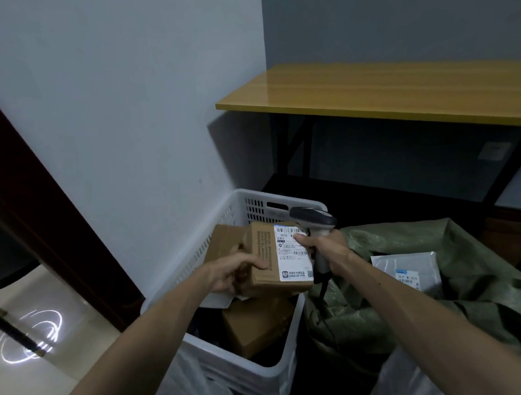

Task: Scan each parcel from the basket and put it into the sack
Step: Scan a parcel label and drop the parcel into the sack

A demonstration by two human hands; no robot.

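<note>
A green woven sack (447, 291) lies open on the right with a grey mailer (408, 271) resting in it. Just beside it on the left stands the white basket (284, 360), with another brown box (257, 325) inside. The cardboard parcel (267, 259) is held above the basket, label up, the left hand (234, 272) gripping its near end with curled fingers. The right hand (327, 246) wraps its fingers round the handle of the scanner (312, 221), whose head is at the label's top edge.
</note>
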